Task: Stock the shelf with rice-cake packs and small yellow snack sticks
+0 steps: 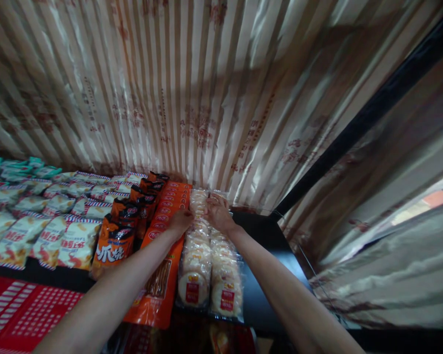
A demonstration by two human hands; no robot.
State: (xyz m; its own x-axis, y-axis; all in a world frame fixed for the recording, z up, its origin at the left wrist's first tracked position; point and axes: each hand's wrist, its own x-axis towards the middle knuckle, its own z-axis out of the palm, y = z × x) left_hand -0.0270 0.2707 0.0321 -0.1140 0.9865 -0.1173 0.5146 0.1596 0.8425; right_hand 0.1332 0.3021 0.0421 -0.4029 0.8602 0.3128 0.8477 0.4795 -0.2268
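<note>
Two rows of clear packets with round pale crackers run front to back on the black shelf, a left row [194,275] and a right row [226,280]. Red labels show on the front packets. My left hand [181,221] is closed at the left row's edge, beside the orange packs; what its fingers hold, if anything, is hidden. Over the back of the right row, my right hand [218,215] has its fingers curled onto a packet of round crackers. Left of these rows, orange snack packs [157,275] overlap in a line.
Orange-and-black bags [114,243], white snack bags [76,243] and green bags [20,169] fill the shelf's left. A red plastic basket [33,307] sits front left. Pleated curtain [206,98] hangs behind; a dark pole [354,123] slants at right above the black shelf [266,255].
</note>
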